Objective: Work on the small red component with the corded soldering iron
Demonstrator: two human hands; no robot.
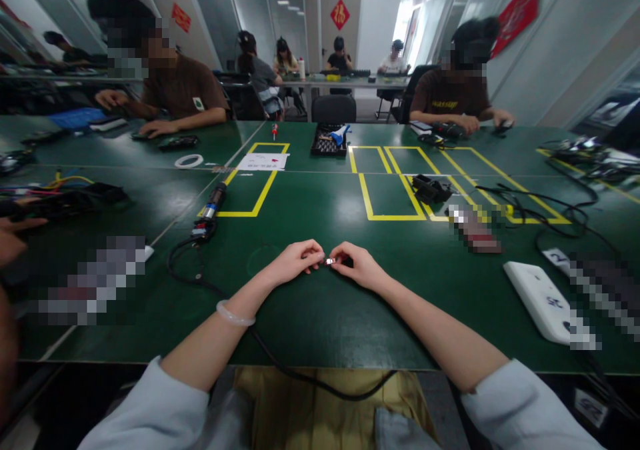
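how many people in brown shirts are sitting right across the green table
2: the person with a white badge at the left and the person with yellow lettering on the shirt at the right.

So the counter [300, 330] is showing off a dark green top, with yellow tape [395, 218] marking out boxes on it. A black tray [329, 149] is sitting near the far edge, a red screwdriver [275, 131] is lying left of it, and a paper [263, 162] is covering part of the left box. A tape roll [189, 161] is lying flat further left. A corded tool [214, 202] is resting by that box, and a white power bank [539, 302] or similar block is lying on the right.
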